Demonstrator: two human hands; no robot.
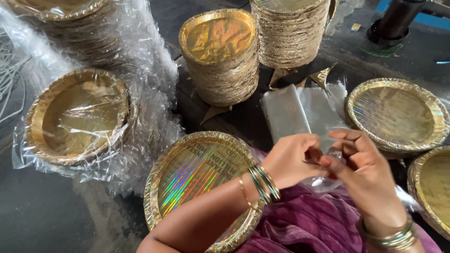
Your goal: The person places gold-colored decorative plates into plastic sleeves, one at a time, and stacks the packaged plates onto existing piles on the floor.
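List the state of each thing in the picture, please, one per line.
Left hand: pinching clear bag.
Right hand: pinching clear bag.
Clear bag: held, unfilled.
Wrapped plates: bagged in plastic.
Plate stack: upright, unwrapped.
Pile of bags: lying flat.

The left hand point(293, 159) and right hand point(363, 171) cover the clear bag's point(323, 182) mouth; the near-right gold plate point(429, 187) is cut off by the picture's edge.

2 tall stacks of gold foil paper plates point(220, 61) stand far centre. Plastic-wrapped gold plate bundles point(77, 115) lie left. A holographic gold plate point(197, 173) rests near, a similar plate stack point(396, 115) right, above purple cloth point(304, 225).
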